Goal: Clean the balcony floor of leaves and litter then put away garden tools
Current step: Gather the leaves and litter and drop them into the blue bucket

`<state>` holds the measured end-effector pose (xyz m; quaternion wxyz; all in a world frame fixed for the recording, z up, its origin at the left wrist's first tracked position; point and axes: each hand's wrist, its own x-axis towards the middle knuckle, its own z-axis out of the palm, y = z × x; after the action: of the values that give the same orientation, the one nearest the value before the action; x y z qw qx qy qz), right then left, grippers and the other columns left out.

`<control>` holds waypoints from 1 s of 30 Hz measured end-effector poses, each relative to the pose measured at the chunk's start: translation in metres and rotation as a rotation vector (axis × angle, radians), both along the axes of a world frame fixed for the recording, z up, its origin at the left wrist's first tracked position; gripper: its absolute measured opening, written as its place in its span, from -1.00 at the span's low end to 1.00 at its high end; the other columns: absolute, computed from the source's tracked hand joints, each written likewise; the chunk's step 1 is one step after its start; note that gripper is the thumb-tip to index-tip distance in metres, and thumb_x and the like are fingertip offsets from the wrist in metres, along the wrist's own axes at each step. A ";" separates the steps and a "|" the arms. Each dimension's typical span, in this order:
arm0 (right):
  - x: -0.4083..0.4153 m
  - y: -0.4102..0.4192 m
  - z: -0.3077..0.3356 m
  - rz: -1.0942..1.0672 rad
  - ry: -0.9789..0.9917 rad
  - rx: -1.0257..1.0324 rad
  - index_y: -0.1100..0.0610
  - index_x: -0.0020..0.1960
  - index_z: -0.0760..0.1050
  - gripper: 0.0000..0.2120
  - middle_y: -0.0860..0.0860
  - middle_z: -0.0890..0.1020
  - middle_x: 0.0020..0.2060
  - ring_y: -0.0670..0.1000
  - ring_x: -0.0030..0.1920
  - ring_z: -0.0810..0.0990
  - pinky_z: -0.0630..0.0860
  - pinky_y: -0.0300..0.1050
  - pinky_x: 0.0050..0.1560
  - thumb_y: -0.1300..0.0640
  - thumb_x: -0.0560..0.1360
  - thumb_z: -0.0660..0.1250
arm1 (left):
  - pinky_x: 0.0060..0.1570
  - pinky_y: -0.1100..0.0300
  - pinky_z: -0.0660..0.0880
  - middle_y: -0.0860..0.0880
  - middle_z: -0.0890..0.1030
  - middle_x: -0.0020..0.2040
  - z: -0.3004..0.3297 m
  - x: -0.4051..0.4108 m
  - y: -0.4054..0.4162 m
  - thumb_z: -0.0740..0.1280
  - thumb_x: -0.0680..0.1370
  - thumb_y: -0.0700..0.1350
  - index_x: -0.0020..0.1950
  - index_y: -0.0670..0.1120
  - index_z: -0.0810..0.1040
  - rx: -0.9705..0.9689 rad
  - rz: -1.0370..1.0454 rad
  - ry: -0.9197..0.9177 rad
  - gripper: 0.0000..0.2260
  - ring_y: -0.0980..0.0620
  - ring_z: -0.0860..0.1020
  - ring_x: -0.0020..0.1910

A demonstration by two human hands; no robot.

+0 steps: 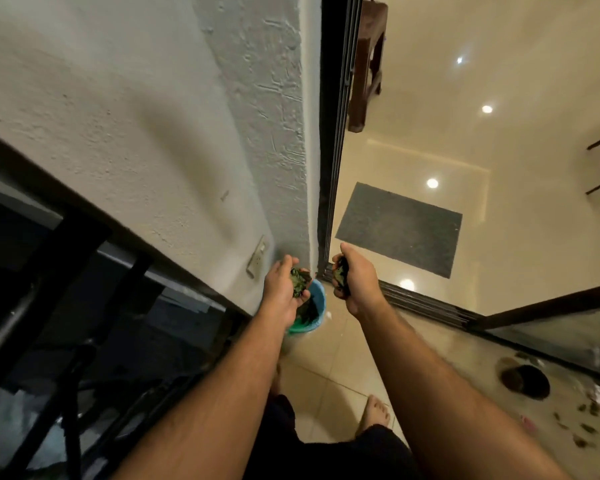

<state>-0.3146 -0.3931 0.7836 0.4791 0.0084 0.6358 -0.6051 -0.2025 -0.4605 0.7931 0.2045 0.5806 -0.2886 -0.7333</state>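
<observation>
Both forearms (430, 393) toward upright bucket (317, 308)

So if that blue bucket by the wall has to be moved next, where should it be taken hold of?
Best by the rim of the blue bucket, on its right, doorway side, coming down from above. It stands upright with its mouth open, the wall closes off its far side, and the left hand covers the near left rim. No handle shows. Both hands hold leaves, the right hand too, so drop those first.

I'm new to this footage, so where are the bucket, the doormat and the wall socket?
bucket (317, 299): head view, blue rim on its right side.
doormat (399, 228): head view, middle of the grey mat.
socket (257, 256): head view, centre of its plate.
</observation>
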 end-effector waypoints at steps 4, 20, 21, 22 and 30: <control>0.022 -0.027 -0.023 -0.118 -0.061 0.006 0.15 -0.11 0.50 -0.71 0.05 0.44 -0.38 -0.03 -0.49 0.39 0.24 -0.27 -0.57 -0.06 0.60 0.27 | -0.41 0.21 0.39 -0.09 0.57 -0.14 -0.027 0.014 -0.037 0.18 0.67 0.08 -0.11 -0.04 0.51 -0.001 -0.132 -0.091 -0.73 -0.03 0.52 -0.21; 0.032 -0.032 -0.210 -0.259 -0.186 0.241 0.12 -0.16 0.52 -0.80 0.04 0.50 -0.38 -0.03 -0.50 0.39 0.19 -0.29 -0.52 0.05 0.60 0.30 | -0.36 0.16 0.45 -0.15 0.57 -0.05 -0.215 0.031 -0.067 0.14 0.66 0.16 -0.15 -0.06 0.48 0.125 -0.294 -0.349 -0.64 -0.07 0.51 -0.11; 0.031 -0.033 -0.227 -0.263 -0.193 0.245 0.12 -0.17 0.52 -0.80 0.04 0.49 -0.38 -0.03 -0.51 0.39 0.18 -0.30 -0.52 0.06 0.60 0.29 | -0.38 0.17 0.46 -0.15 0.58 -0.05 -0.233 0.030 -0.069 0.14 0.67 0.16 -0.15 -0.05 0.49 0.127 -0.292 -0.363 -0.64 -0.07 0.53 -0.11; 0.030 -0.034 -0.245 -0.259 -0.194 0.256 0.11 -0.18 0.51 -0.79 0.03 0.49 -0.39 -0.03 -0.51 0.39 0.17 -0.29 -0.51 0.06 0.60 0.30 | -0.39 0.17 0.46 -0.15 0.59 -0.05 -0.252 0.029 -0.070 0.14 0.67 0.16 -0.14 -0.05 0.50 0.130 -0.292 -0.379 -0.64 -0.07 0.54 -0.11; 0.028 -0.048 -0.393 -0.203 -0.186 0.292 0.11 -0.16 0.47 -0.80 0.03 0.47 -0.38 -0.02 -0.44 0.41 0.28 -0.27 -0.51 0.04 0.58 0.36 | -0.31 0.16 0.48 -0.12 0.61 -0.11 -0.398 0.014 -0.082 0.01 0.67 0.24 -0.07 -0.07 0.51 0.181 -0.237 -0.416 -0.54 -0.02 0.55 -0.19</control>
<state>-0.2868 -0.4410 0.3911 0.4661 0.1977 0.6657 -0.5482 -0.1883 -0.5421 0.3948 0.0008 0.6970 -0.3237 -0.6399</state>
